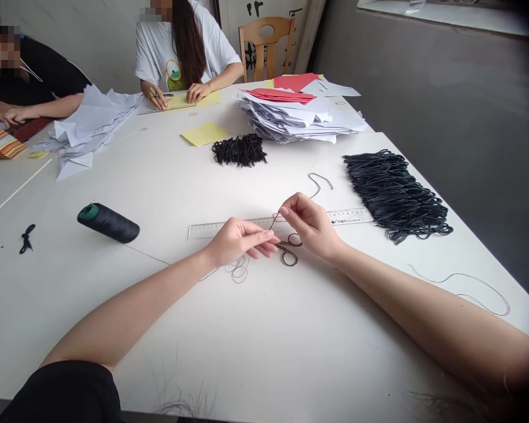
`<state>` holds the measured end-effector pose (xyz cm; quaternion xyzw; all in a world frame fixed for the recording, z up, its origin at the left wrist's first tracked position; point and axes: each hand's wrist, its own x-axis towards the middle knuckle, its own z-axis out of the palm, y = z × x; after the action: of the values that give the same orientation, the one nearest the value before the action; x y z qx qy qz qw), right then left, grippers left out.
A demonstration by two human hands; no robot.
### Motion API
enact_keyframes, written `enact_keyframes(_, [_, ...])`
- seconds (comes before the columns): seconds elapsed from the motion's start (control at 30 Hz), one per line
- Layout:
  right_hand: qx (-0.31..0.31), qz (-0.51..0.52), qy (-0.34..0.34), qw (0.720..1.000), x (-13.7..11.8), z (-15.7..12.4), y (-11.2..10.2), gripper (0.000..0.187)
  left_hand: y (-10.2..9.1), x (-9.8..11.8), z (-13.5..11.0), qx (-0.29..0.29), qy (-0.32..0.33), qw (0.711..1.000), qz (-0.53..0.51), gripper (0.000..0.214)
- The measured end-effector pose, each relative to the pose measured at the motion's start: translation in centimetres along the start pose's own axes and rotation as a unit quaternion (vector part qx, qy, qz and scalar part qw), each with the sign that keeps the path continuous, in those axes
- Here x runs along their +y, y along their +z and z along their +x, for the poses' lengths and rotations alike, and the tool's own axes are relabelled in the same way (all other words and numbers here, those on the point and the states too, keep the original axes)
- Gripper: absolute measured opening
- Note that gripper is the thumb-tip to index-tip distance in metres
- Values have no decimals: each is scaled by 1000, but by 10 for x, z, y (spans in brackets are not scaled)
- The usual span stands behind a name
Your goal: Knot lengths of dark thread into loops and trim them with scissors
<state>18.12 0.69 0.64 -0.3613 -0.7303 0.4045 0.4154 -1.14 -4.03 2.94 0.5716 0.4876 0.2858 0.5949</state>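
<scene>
Head view: thin black cord (318,183) held pinched in closed right hand (311,226). Left hand (242,241) curled, fingertips just beside small scissors (290,249); any grip cannot be told. Clear ruler (335,217) laid beneath both hands. Loose cord loops (238,269) left below left hand. Black cord bundle (394,194) placed at right of frame, black thread spool (108,223) at left, both on white desk (264,329).
</scene>
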Motion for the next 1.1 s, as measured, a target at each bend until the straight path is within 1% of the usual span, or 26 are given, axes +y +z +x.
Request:
enact_keyframes(0.03, [8,-10,-11,1000,0,-1,1,25,2,1,-2,29,31,997,67,37])
enact_keyframes(0.07, [12,-21,-26,999,0,-2,1,23,5,1,-4,70,73,986,134,36])
enact_keyframes(0.13, [13,-52,-64,997,1,-4,3,19,8,1,-6,170,169,941,238,29])
enact_keyframes(0.17, [12,-68,-84,994,1,-5,4,17,9,0,-6,213,212,916,265,27])
enact_keyframes(0.2, [10,-82,-104,991,1,-6,5,16,10,-2,-5,241,244,899,273,29])
enact_keyframes(0.23, [6,-92,-123,988,1,-6,5,14,11,-3,-4,252,263,892,266,32])
enact_keyframes(0.27, [1,-99,-140,985,1,-7,6,12,11,-4,-3,243,268,900,244,34])
enact_keyframes(0.3, [-4,-104,-152,983,1,-8,6,11,12,-6,-2,217,257,918,209,32])
enact_keyframes(0.33, [-8,-107,-161,981,1,-8,7,10,12,-7,-1,178,233,942,162,29])
enact_keyframes(0.4, [-13,-115,-162,980,0,-9,6,10,11,-8,2,89,153,982,57,26])
enact_keyframes(0.43, [-13,-121,-158,980,-1,-8,6,10,10,-9,3,51,108,993,13,27])
enact_keyframes(0.5, [-4,-130,-147,981,-2,-7,5,11,7,-9,5,-4,27,999,-44,31])
enact_keyframes(0.57, [14,-133,-132,982,-2,-5,3,12,2,-8,6,-35,-28,996,-71,34])
enact_keyframes(0.6, [22,-132,-124,983,-1,-3,2,13,-1,-8,7,-45,-45,995,-79,35])
enact_keyframes(0.67, [33,-132,-104,985,0,0,0,14,-5,-8,9,-53,-67,992,-93,35])
enact_keyframes(0.7, [29,-137,-95,986,0,1,-1,14,-6,-9,10,-55,-73,991,-98,35])
enact_keyframes(0.77, [7,-168,-76,983,-3,3,-4,15,-8,-10,11,-55,-78,990,-104,34])
enact_keyframes(0.8, [-7,-201,-67,977,-7,4,-5,15,-8,-10,12,-53,-79,990,-108,34])
enact_keyframes(0.83, [-20,-247,-56,967,-13,3,-7,18,-9,-10,12,-52,-79,989,-112,34])
enact_keyframes(0.87, [-30,-305,-45,951,-21,2,-9,22,-8,-10,12,-51,-78,989,-116,33])
enact_keyframes(0.9, [-38,-371,-30,928,-30,0,-11,27,-8,-10,12,-50,-75,989,-120,33])
enact_keyframes(0.93, [-50,-437,-14,898,-40,-2,-13,30,-8,-10,12,-49,-72,988,-124,32])
enact_keyframes(0.97, [-68,-497,4,865,-49,-5,-15,29,-8,-9,12,-50,-70,988,-126,30])
enact_keyframes(1.03, [-140,-567,39,811,-65,-13,-16,23,-7,-9,12,-56,-67,988,-131,29])
enact_keyframes(1.07, [-180,-583,50,791,-70,-17,-16,21,-8,-9,12,-60,-68,987,-134,29])
enact_keyframes(1.1, [-215,-589,55,777,-73,-21,-14,18,-8,-9,12,-64,-70,986,-138,28])
